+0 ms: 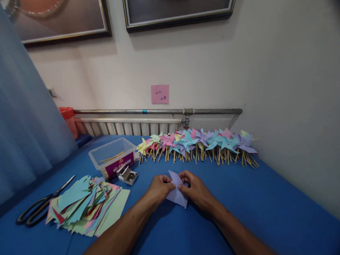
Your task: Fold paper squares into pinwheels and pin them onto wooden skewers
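Left-hand grip (162,186), right-hand grip (194,186) pinching purple paper (178,198); pink note (160,94) reads "252".

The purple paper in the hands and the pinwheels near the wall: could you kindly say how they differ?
The purple paper is a single piece held by the left hand and right hand, while the pinwheels lie heaped. The purple paper shows no stick; the pinwheels have thin sticks. The purple paper is one colour; the pinwheels come in several. Both have pointed tips.

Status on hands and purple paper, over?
Left hand, right hand: both pinching purple paper. One corner points toward pinwheels. Nothing blocking; scissors lie apart, left.
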`<action>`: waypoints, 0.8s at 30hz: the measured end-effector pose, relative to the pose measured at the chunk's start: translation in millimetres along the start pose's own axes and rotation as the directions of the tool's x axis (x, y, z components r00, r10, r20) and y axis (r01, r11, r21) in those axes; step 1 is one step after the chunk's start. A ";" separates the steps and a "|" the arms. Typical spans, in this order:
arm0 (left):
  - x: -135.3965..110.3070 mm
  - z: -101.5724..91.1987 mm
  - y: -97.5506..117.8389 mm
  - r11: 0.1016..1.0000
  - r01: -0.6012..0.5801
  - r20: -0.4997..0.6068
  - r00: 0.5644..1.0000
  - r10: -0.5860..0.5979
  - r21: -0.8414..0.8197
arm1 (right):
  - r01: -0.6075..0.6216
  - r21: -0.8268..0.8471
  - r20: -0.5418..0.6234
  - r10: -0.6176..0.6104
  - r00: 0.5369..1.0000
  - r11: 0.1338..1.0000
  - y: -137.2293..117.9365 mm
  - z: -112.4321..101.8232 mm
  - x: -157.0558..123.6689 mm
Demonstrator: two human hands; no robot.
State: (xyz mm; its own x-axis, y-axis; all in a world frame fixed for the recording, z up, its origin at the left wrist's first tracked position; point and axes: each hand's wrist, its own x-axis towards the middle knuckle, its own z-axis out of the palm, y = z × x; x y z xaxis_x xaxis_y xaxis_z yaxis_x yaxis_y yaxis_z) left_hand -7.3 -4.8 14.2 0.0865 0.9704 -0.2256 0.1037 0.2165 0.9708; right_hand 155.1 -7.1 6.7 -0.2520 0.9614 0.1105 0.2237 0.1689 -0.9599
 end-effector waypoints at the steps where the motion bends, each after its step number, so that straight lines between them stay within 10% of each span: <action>1: 0.9 -0.2 -0.8 1.000 0.001 0.005 1.000 -0.001 0.000 | 0.001 0.002 -0.003 -0.001 1.000 1.000 -0.1 0.0 -0.1; 24: 6.9 -1.9 -10.4 0.996 -0.038 0.041 0.998 0.041 -0.079 | -0.007 0.057 -0.051 0.010 0.999 0.998 1.0 1.1 1.6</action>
State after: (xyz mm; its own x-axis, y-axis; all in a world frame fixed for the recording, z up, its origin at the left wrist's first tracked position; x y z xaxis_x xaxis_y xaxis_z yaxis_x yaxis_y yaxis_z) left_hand -9.6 -0.2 2.7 0.1313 0.9732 -0.1889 0.0214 0.1878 0.9820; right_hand 153.8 -5.7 5.6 -0.2013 0.9728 0.1143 0.1715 0.1499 -0.9737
